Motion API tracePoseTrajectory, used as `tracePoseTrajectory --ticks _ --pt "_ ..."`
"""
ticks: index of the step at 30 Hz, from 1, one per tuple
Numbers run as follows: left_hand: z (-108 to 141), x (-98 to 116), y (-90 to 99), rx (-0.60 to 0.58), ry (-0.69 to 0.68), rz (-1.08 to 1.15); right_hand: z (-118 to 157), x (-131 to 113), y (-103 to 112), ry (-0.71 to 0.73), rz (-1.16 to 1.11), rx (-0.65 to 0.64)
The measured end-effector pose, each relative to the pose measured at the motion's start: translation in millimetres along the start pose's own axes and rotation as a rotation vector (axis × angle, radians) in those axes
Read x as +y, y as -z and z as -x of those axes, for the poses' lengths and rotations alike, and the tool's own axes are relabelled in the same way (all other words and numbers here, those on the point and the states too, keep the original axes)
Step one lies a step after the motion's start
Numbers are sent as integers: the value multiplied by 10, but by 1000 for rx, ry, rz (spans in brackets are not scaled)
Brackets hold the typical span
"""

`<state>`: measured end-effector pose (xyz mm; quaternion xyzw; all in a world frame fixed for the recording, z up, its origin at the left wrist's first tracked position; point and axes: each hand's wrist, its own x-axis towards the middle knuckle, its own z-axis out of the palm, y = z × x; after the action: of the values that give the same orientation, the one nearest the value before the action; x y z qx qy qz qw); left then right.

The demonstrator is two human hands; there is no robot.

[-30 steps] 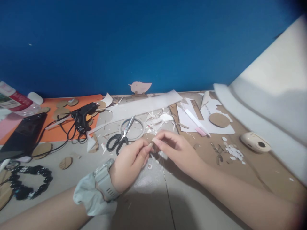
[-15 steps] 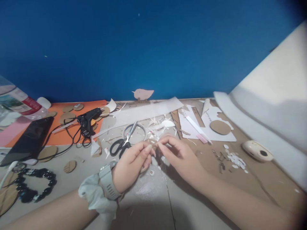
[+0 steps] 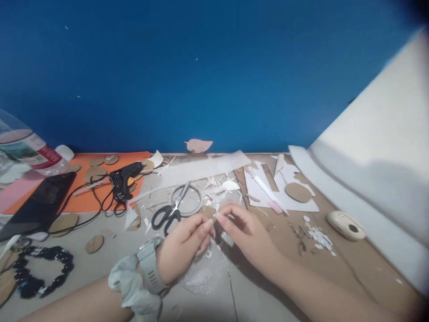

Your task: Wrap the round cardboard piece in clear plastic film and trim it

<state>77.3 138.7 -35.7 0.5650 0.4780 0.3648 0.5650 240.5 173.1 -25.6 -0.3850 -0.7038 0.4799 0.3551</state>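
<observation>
My left hand, with a pale watch and a scrunchie at its wrist, is closed in a pinch at the middle of the table. Its thumb tip meets the fingertips of my right hand, also pinched. Whatever sits between them is tiny and brownish, too small to name. Black-handled scissors lie just beyond my left hand, their blades across a clear ring. Under the hands are a clear plastic sheet and a small white ring. White paper scraps lie beyond the fingertips.
At left are a glue gun on orange paper, a phone, a bottle and a beaded bracelet. To the right lie white discs, a cream case and a cardboard oval. A pink bird cutout stands by the wall.
The whole scene sits slightly lower in the picture, as the view has tilted up. Both hands keep their pinch, fingertips still together.
</observation>
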Motion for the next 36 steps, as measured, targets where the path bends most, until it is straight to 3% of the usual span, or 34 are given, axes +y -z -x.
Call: tracePoseTrajectory --ticks 5,10,14,19,24,27,31,36 --pt "2 19 -1 -52 -6 75 -8 -21 -7 4 -25 -19" --pt "-1 29 38 -181 77 262 -2 -16 -19 4 -72 -50" --pt "0 -3 54 -246 88 413 -5 26 -19 -9 -42 4" --pt "8 -18 38 -280 52 445 -10 102 -27 -132 -91 153" --pt "0 -21 29 -296 63 484 34 84 -61 -251 -243 5" --pt "-6 -21 15 -209 72 396 41 33 -71 -212 -222 -16" --pt "4 -29 -12 73 -19 17 23 43 -62 -160 -186 -20" --pt "24 -54 -11 76 -79 -209 1 123 -65 -183 -134 -5"
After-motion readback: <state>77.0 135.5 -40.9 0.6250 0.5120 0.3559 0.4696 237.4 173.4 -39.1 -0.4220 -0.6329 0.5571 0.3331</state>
